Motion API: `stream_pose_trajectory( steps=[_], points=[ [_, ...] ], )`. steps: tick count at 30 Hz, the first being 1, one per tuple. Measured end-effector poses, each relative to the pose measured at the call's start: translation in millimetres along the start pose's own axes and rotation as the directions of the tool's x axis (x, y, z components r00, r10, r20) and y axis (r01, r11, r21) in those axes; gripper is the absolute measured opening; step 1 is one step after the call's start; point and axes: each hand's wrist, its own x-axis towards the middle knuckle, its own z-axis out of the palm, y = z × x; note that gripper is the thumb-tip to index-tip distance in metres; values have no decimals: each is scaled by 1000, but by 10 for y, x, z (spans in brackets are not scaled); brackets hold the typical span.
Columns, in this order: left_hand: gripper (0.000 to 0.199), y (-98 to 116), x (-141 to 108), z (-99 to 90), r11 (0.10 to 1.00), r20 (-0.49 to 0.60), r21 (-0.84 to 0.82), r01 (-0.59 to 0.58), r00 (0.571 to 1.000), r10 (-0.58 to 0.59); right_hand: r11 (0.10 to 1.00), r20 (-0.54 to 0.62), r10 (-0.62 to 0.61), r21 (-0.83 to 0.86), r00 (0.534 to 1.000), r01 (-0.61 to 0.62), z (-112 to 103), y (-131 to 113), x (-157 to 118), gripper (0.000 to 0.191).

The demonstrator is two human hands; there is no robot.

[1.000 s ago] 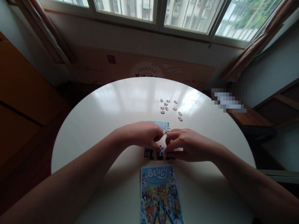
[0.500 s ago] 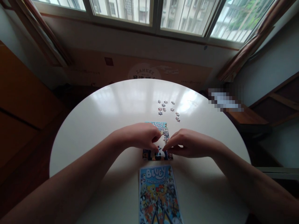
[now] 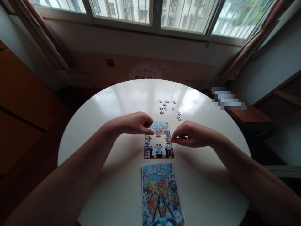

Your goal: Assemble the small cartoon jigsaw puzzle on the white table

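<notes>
A partly assembled jigsaw puzzle (image 3: 147,153) lies on the white table, with a pale gap in its middle and a blue dog's face near the bottom. My left hand (image 3: 136,123) is at its upper left, fingers curled and thumb stretched out apart from them over the puzzle's edge. No piece shows in it. At the right edge, the thumb and fingertips of my right hand (image 3: 189,134) come together against the puzzle's border; whatever is between them is hidden. Below lies a printed Bluey picture sheet (image 3: 160,191) with matching artwork.
Several loose puzzle pieces (image 3: 165,109) are scattered beyond the puzzle, towards the back of the round white table (image 3: 94,110). Behind the table are a wall and a window (image 3: 185,15). A pixelated patch covers something on a wooden surface (image 3: 254,114) at the right.
Both hands have drawn apart from the puzzle's lower middle and moved up, the left to the left edge, the right to the right edge. The dog's face and the gap are now uncovered.
</notes>
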Motion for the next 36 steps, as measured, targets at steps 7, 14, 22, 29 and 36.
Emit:
stream_pose_trajectory(
  steps=[7, 14, 22, 29, 36],
  points=[
    [36, -315, -40, -67, 977, 150, -6, 214, 966, -211, 995, -147, 18, -95, 989, -32, 87, 237, 35, 57],
    [36, -221, 1, -24, 972, 177, 65, 227, 956, -235, 989, -216, 21, -139, 976, -52, 128, 286, 44, 65],
    [36, -204, 16, -8, 977, 181, 88, 196, 961, -210, 994, -71, 33, -101, 997, -40, 131, 179, 55, 60],
    [39, -110, -16, -7, 968, 173, 144, 207, 958, -230, 976, -257, 77, -177, 963, -125, 96, 186, 48, 56],
    [38, -98, -21, 20, 972, 173, 135, 192, 962, -214, 979, -438, 114, -105, 892, -177, 66, 231, 27, 58]
  ],
)
